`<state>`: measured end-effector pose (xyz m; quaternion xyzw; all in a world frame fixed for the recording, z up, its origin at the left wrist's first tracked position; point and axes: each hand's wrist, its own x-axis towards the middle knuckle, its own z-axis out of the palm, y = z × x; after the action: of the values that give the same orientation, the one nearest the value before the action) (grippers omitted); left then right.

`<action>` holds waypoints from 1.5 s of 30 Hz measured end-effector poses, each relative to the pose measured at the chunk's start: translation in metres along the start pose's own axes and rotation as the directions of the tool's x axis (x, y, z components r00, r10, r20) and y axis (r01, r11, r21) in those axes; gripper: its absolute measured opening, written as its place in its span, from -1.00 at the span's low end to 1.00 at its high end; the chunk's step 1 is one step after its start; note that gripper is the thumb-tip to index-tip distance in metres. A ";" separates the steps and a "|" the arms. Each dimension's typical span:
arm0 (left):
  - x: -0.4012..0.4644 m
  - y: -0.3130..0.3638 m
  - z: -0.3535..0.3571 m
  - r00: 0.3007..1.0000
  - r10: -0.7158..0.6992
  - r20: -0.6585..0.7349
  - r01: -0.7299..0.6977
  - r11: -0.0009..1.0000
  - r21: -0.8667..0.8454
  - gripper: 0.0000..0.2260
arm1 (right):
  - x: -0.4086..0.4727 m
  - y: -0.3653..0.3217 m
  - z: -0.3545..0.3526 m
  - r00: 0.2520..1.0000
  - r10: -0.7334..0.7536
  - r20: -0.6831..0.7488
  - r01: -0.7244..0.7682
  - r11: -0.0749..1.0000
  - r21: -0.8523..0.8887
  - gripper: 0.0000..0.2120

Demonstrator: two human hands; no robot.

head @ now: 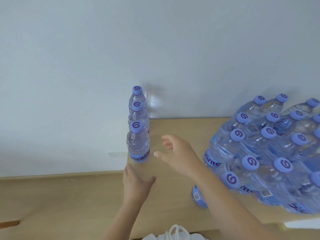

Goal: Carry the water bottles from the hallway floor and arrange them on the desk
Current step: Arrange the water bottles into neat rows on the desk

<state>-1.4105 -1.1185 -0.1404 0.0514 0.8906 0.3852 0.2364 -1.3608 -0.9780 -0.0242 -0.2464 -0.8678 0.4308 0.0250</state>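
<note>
Pale wooden worktop (86, 196) below a white wall. At its left edge, 3 clear plastic water bottles with purple caps (138, 141) stand upright in a row. Left hand (136, 182) just in front, grip released, fingers straight. Right hand (178, 153) beside them, grip loose, holding nothing. Far right: big cluster of same bottles (270, 153).

Bottles (138, 144) clear w/ periwinkle caps (136, 126) (dark purple swirl on top) & blue labels (139, 156) w/ purple lettering. Bench (173, 129) light tan wood; wall (121, 49) pale grey-white.
</note>
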 end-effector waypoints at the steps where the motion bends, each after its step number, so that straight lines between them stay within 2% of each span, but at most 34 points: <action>1: -0.009 0.002 0.005 0.999 0.038 0.032 -0.040 0.997 0.060 -0.10 | -0.010 0.000 -0.012 0.998 0.005 0.056 -0.007 1.000 0.021 -0.43; 3: -0.022 0.010 0.019 0.975 0.116 0.187 -0.142 0.982 0.127 -0.12 | -0.034 0.000 -0.038 0.986 -0.002 0.167 -0.007 0.998 0.057 -0.49; 6: -0.034 0.025 0.037 0.861 0.242 0.448 -0.337 0.930 0.145 -0.18 | -0.063 0.008 -0.074 0.987 -0.004 0.158 -0.007 0.998 0.068 -0.60; 9: -0.044 0.032 0.051 0.760 0.276 0.589 -0.410 0.906 0.105 -0.16 | -0.084 0.030 -0.098 0.990 0.091 0.105 -0.093 0.996 0.013 -0.52; 11: -0.049 0.032 0.057 0.726 0.288 0.624 -0.433 0.897 0.090 -0.13 | -0.095 0.046 -0.103 0.970 0.179 0.162 -0.179 0.984 -0.017 -0.42; 14: -0.051 0.032 0.064 0.714 0.307 0.629 -0.437 0.898 0.057 -0.09 | -0.104 0.063 -0.096 0.960 0.201 0.194 -0.206 0.978 0.009 -0.45; 17: -0.052 0.036 0.066 0.697 0.338 0.633 -0.444 0.896 0.011 -0.09 | -0.106 0.069 -0.087 0.989 0.136 0.060 -0.142 0.984 0.104 -0.63; 20: -0.056 0.037 0.065 0.689 0.392 0.610 -0.414 0.903 -0.112 -0.14 | -0.103 0.062 -0.078 0.997 0.079 -0.015 -0.077 0.991 0.109 -0.68; 22: -0.061 0.035 0.061 0.738 0.422 0.527 -0.381 0.905 -0.192 -0.10 | -0.098 0.050 -0.077 0.995 0.070 -0.072 -0.061 0.991 0.120 -0.65; 24: -0.068 0.035 0.057 0.812 0.435 0.390 -0.348 0.896 -0.276 -0.11 | -0.090 0.035 -0.077 0.983 0.070 -0.171 -0.039 0.983 0.179 -0.52; 26: -0.072 0.043 0.050 0.869 0.426 0.251 -0.313 0.867 -0.388 -0.22 | -0.080 0.016 -0.074 0.951 0.072 -0.300 0.007 0.967 0.256 -0.47; 28: -0.072 0.057 0.033 0.875 0.434 0.216 -0.293 0.829 -0.477 -0.33 | -0.073 -0.003 -0.068 0.925 0.052 -0.377 0.079 0.942 0.325 -0.52; 30: -0.070 0.071 0.008 0.804 0.519 0.290 -0.325 0.792 -0.517 -0.40 | -0.064 -0.016 -0.071 0.943 -0.002 -0.333 0.131 0.921 0.366 -0.63; 32: -0.071 0.080 -0.019 0.686 0.623 0.375 -0.391 0.751 -0.532 -0.52 | -0.055 -0.023 -0.083 0.985 -0.099 -0.138 0.148 0.898 0.415 -0.71; 34: -0.071 0.086 -0.043 0.591 0.633 0.499 -0.344 0.758 -0.554 -0.61 | -0.048 -0.027 -0.092 0.980 -0.196 0.047 0.146 0.851 0.504 -0.71; 36: -0.068 0.089 -0.065 0.466 0.583 0.665 -0.228 0.806 -0.547 -0.66 | -0.043 -0.030 -0.088 0.973 -0.224 0.050 0.159 0.816 0.556 -0.67; 37: -0.065 0.089 -0.072 0.392 0.547 0.740 -0.177 0.834 -0.523 -0.68 | -0.041 -0.032 -0.081 0.983 -0.184 -0.013 0.159 0.804 0.572 -0.63; 38: -0.064 0.089 -0.078 0.352 0.522 0.777 -0.157 0.851 -0.501 -0.70 | -0.039 -0.034 -0.074 0.987 -0.135 -0.091 0.163 0.802 0.575 -0.62; 39: -0.063 0.090 -0.082 0.361 0.518 0.776 -0.156 0.854 -0.497 -0.71 | -0.038 -0.036 -0.067 0.983 -0.095 -0.159 0.169 0.809 0.563 -0.62; 40: -0.063 0.089 -0.082 0.425 0.530 0.734 -0.179 0.844 -0.505 -0.70 | -0.035 -0.037 -0.060 0.976 -0.072 -0.206 0.173 0.829 0.531 -0.62; 41: -0.064 0.088 -0.079 0.529 0.543 0.652 -0.223 0.830 -0.511 -0.67 | -0.033 -0.038 -0.055 0.972 -0.055 -0.227 0.166 0.848 0.504 -0.61; 42: -0.066 0.086 -0.076 0.629 0.542 0.557 -0.263 0.823 -0.503 -0.62 | -0.030 -0.040 -0.053 0.972 -0.046 -0.229 0.156 0.859 0.488 -0.59; 43: -0.069 0.083 -0.072 0.694 0.539 0.478 -0.285 0.815 -0.504 -0.57 | -0.028 -0.042 -0.051 0.977 -0.046 -0.209 0.143 0.867 0.477 -0.57; 45: -0.073 0.077 -0.065 0.745 0.543 0.387 -0.294 0.788 -0.541 -0.44 | -0.024 -0.044 -0.048 0.986 -0.120 -0.113 0.158 0.887 0.434 -0.60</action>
<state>-1.3830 -1.1282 -0.0195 0.3028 0.6421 0.5935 0.3791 -1.3453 -0.9757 0.0434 -0.1892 -0.7613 0.6026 0.1470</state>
